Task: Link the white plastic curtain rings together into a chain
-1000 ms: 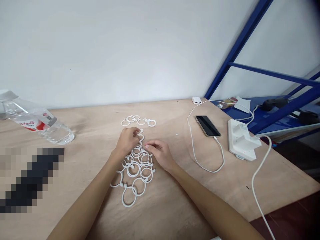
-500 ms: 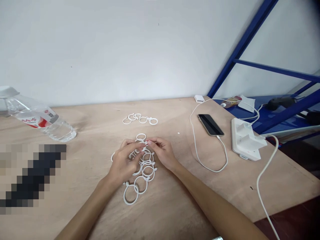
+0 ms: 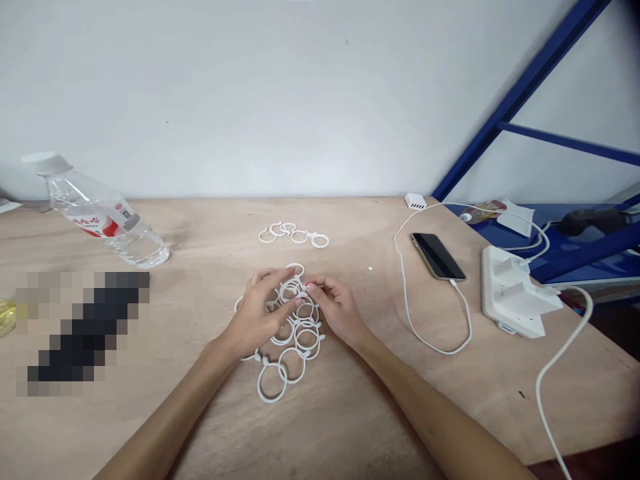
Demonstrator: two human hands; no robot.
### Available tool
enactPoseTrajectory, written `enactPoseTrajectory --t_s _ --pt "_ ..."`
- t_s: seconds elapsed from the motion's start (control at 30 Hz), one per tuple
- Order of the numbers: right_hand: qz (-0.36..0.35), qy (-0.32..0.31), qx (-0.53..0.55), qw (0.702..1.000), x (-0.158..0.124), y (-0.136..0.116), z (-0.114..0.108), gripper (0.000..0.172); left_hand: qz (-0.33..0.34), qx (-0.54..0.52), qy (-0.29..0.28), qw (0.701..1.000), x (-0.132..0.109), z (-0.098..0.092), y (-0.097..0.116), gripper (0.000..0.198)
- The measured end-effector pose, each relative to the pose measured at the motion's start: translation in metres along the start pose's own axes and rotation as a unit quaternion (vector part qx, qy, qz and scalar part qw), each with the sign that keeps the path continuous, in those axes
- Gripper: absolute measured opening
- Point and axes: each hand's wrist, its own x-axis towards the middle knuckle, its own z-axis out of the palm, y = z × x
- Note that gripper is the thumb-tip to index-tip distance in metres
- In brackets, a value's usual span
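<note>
A heap of several white plastic rings point(image 3: 295, 337) lies on the wooden table point(image 3: 350, 427) in front of me. My left hand point(image 3: 263, 313) rests on the heap's left side, its fingers pinching a ring at the top of the pile. My right hand point(image 3: 337, 310) meets it from the right, fingertips closed on the same white ring point(image 3: 295, 290). A short row of linked white rings point(image 3: 294, 235) lies farther back, apart from both hands.
A clear water bottle point(image 3: 103, 213) lies at the back left. At the right are a black phone point(image 3: 438, 255) on a white cable point(image 3: 415, 320), a white power strip point(image 3: 517, 293) and a blue metal rack point(image 3: 525, 93). A pixelated patch covers the left.
My left hand drew back from the far end of the heap onto its left side. Both hands came together and pinched a ring at the top. The view shifted left.
</note>
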Motion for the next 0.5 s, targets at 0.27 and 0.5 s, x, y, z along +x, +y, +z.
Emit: enactPoseTrajectory --t_s 0.27,0.5 --pt "0.006 -0.018 0.010 1.000 0.0005 -0.0007 -0.0013 0.024 0.064 0.058 0.014 0.996 0.0000 0.0018 -0.0031 0.033" --pt "0.006 -0.016 0.000 1.000 0.0011 0.0016 -0.0021 0.021 0.141 0.124 0.001 0.982 -0.0043 0.0050 -0.0030 0.030"
